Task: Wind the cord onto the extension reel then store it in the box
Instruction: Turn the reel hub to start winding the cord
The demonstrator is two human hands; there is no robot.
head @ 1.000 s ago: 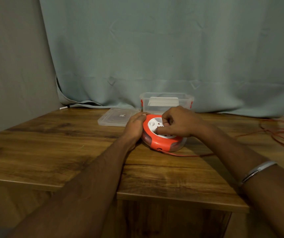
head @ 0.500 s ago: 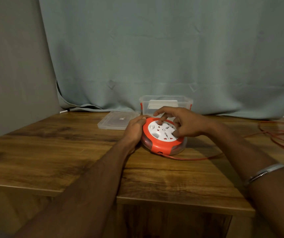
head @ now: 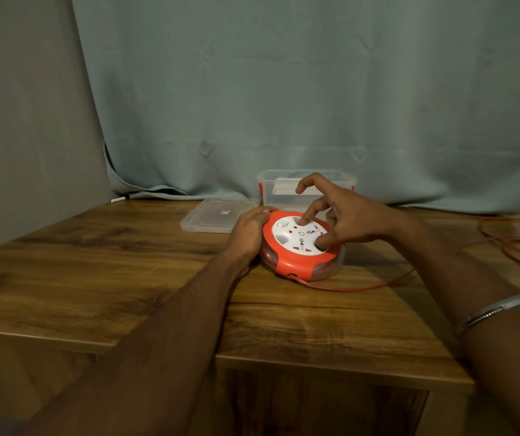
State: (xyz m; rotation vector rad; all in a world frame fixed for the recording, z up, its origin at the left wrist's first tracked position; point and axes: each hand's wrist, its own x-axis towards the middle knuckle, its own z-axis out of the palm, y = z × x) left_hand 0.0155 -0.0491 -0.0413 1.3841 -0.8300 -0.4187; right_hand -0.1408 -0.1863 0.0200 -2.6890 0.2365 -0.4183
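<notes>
Reel [head: 299, 250] is seen lying flat on the table [head: 95, 278], socket face up, directly ahead of both hands. It is steadied at its left rim by the left hand [head: 249, 231], fingers curled round the edge. The right hand [head: 343, 215] is spread over the white face, with a fingertip and the thumb pressed onto it and the other fingers lifted; nothing is grasped.

Cord [head: 362, 286] is seen leaving the reel's near edge and running right along the table to loose loops at the far right. Most of it is judged not yet wound. The slack lies wholly to the right, so the turning is judged to fall to the right hand, the left being kept as anchor.

Box [head: 268, 196] stands open just behind the reel, near the curtain [head: 315, 89]; something white lies inside, not identified. Lid [head: 211, 215] lies flat to the box's left, just behind the left hand. A bangle [head: 494, 309] is worn on the right wrist.

Nothing is seen on the cord's run. The path from reel to box is short, and is blocked only by the right hand itself.
</notes>
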